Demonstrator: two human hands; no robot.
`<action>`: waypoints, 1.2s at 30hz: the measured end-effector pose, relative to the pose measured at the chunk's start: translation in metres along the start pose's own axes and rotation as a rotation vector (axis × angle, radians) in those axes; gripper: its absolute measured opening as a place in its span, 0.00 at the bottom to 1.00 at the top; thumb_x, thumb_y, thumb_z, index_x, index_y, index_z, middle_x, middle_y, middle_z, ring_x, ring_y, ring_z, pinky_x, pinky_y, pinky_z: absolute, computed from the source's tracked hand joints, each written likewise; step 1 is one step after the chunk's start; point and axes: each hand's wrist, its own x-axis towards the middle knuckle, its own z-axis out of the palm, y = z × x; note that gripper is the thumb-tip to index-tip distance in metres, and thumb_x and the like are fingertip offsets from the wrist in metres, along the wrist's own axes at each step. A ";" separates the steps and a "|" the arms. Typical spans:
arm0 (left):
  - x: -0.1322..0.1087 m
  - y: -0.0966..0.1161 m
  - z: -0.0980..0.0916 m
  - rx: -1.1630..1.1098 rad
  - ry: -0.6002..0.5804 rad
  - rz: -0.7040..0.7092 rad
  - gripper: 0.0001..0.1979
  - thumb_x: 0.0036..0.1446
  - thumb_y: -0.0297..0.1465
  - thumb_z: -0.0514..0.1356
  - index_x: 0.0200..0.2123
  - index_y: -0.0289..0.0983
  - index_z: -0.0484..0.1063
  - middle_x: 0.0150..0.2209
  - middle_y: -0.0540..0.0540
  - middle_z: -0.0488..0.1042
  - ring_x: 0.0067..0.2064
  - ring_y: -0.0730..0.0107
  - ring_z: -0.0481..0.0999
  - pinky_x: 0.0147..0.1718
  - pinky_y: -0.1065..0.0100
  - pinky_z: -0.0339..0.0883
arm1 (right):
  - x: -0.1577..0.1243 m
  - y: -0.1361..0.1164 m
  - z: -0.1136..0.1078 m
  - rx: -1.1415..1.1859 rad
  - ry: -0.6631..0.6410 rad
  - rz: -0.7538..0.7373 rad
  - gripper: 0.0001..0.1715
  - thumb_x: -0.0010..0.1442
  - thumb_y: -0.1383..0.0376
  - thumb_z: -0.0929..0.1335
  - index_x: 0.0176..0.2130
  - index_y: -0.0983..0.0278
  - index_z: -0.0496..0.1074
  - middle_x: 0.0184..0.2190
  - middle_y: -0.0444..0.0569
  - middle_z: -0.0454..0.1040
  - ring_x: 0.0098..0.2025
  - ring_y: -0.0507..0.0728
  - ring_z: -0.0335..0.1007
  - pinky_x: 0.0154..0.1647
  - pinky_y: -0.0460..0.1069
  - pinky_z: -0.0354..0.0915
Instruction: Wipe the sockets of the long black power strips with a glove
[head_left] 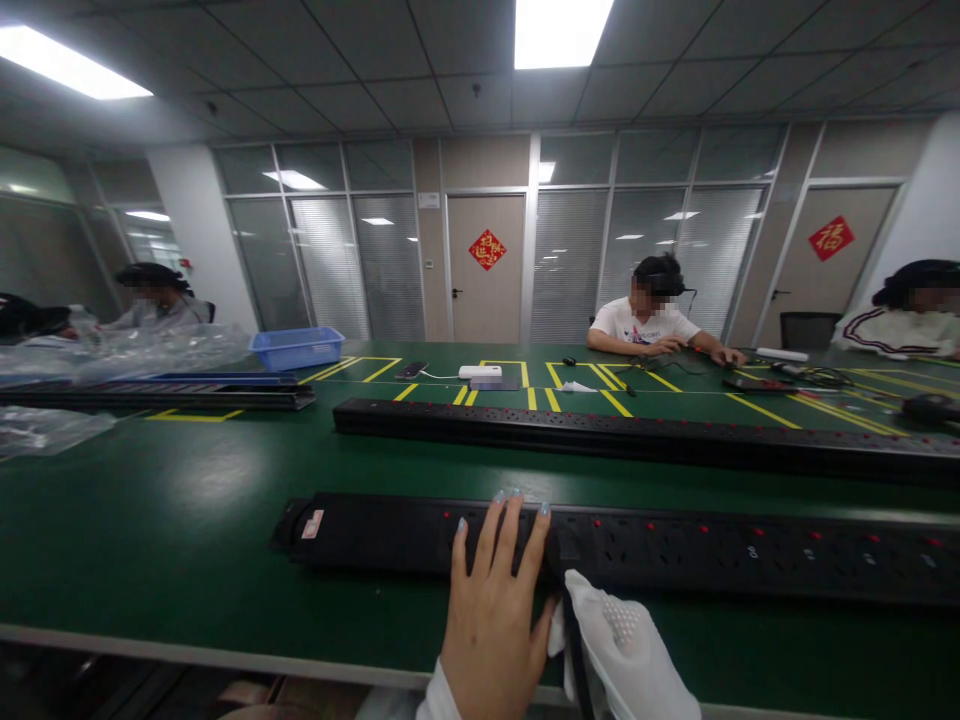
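A long black power strip [360, 535] with rows of sockets and small red switches lies along the near side of the green table. My bare left hand [499, 600] rests flat on it, fingers spread. In a white dotted glove, my right hand [626, 650] is closed around a long thin black thing [576, 640] at the strip's near edge. Its upper end meets the strip just right of my left hand; I cannot make out its exact kind. A small white label [312, 524] is stuck near the strip's left end.
Behind lies a second black power strip [480, 420]. Black metal channels [225, 395] and clear plastic wrap [150, 350] are at the left, near a blue basket [296, 347]. A white power bank [480, 373] sits farther back. Several people sit around the table; one [645, 320] handles cables.
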 end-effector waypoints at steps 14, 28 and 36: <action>0.000 0.000 0.002 -0.036 -0.002 -0.005 0.33 0.60 0.36 0.56 0.67 0.46 0.49 0.67 0.46 0.54 0.66 0.56 0.54 0.62 0.48 0.46 | 0.004 -0.028 -0.009 -0.068 -0.078 -0.006 0.50 0.58 0.32 0.52 0.33 0.64 0.83 0.33 0.60 0.83 0.37 0.65 0.81 0.39 0.50 0.74; 0.000 0.000 0.002 -0.006 -0.022 -0.002 0.34 0.61 0.35 0.55 0.68 0.45 0.47 0.68 0.46 0.52 0.67 0.57 0.53 0.63 0.49 0.44 | 0.002 -0.027 -0.008 -0.018 -0.088 0.004 0.41 0.62 0.37 0.57 0.27 0.64 0.80 0.25 0.55 0.81 0.29 0.60 0.80 0.35 0.47 0.72; -0.001 0.000 0.004 -0.005 -0.007 0.001 0.35 0.59 0.32 0.54 0.68 0.46 0.46 0.68 0.47 0.51 0.68 0.59 0.50 0.63 0.49 0.43 | 0.002 -0.026 -0.008 -0.111 -0.092 0.006 0.50 0.59 0.33 0.51 0.30 0.65 0.81 0.28 0.59 0.82 0.34 0.65 0.81 0.39 0.50 0.73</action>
